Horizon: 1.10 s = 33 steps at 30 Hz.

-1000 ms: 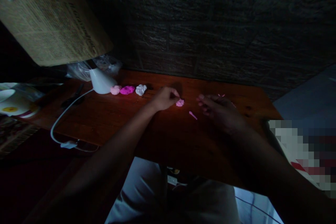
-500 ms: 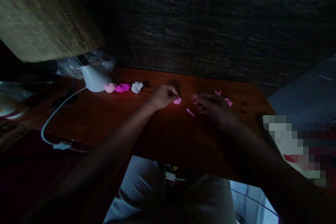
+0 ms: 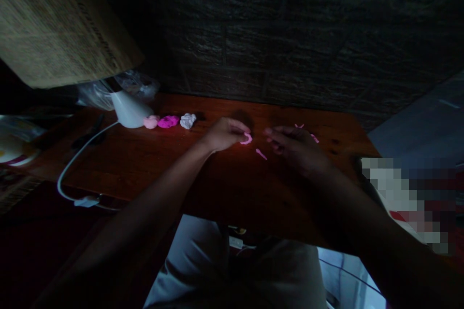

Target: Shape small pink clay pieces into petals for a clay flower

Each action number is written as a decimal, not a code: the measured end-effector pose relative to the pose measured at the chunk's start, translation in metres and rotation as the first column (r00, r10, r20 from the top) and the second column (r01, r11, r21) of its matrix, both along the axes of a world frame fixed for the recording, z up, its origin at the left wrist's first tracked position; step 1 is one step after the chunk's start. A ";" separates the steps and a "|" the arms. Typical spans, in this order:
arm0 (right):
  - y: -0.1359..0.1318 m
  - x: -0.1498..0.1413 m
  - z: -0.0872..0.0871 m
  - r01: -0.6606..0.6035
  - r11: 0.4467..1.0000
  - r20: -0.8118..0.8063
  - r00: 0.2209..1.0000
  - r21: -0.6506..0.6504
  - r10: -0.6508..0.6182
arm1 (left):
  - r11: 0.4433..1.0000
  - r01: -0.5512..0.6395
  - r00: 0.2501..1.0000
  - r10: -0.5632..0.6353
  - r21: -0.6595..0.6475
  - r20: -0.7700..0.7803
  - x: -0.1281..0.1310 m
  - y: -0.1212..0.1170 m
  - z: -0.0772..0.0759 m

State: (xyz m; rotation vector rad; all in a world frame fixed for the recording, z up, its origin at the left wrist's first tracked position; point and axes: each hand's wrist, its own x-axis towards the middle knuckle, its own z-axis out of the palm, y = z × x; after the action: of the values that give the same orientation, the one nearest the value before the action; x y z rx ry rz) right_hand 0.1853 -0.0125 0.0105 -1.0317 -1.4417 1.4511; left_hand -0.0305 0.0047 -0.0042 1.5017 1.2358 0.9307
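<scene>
My left hand [image 3: 229, 133] is over the wooden table, thumb and fingers closed on a small lump of pink modelling clay [image 3: 248, 139]. Its edge shows as a ruffled pink curve around the thumb tip; the fingers cover the rest. To the right, my right hand [image 3: 288, 144] hovers with thumb and forefinger pinched together. Whatever may be between those fingertips cannot be made out. Below and between the hands lies a thin pink clay strip [image 3: 261, 154]. More pink clay scraps [image 3: 299, 126] show just beyond my right hand, partly hidden by it.
Lumps of pale pink clay [image 3: 151, 121], magenta clay [image 3: 168, 121] and white clay [image 3: 188, 120] sit in a row beside a white lamp base [image 3: 127, 108]. Its cable [image 3: 63, 174] hangs over the front edge. Dark scissors [image 3: 89, 135] lie left. A stone-patterned wall [image 3: 275, 48] stands behind.
My left fingers have shifted over the pink clay lump, so less of its top shows. My right hand stays pinched in nearly the same place. The view has moved slightly.
</scene>
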 end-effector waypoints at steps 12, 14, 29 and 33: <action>-0.001 -0.001 0.002 0.009 1.000 0.027 1.000 0.029 -0.010 | 0.988 0.003 0.995 0.013 0.155 -0.102 0.005 0.000 -0.006; 0.000 -0.001 0.002 0.008 0.999 0.034 0.999 0.043 -0.009 | 0.988 0.021 0.996 -0.007 0.155 -0.091 0.003 0.000 -0.006; 0.000 0.000 0.000 0.012 1.000 0.028 1.000 0.026 -0.012 | 0.990 0.133 0.989 -0.130 0.047 -0.073 -0.003 0.004 -0.001; -0.001 0.000 0.001 0.012 0.999 0.021 1.000 0.031 -0.013 | 0.988 0.122 0.991 -0.115 0.092 -0.073 0.001 0.005 -0.006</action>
State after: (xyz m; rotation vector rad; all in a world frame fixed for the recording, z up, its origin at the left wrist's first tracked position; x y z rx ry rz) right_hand 0.1854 -0.0132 0.0112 -1.0382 -1.4659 1.4090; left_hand -0.0295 0.0092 -0.0105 1.6765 1.1497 0.8772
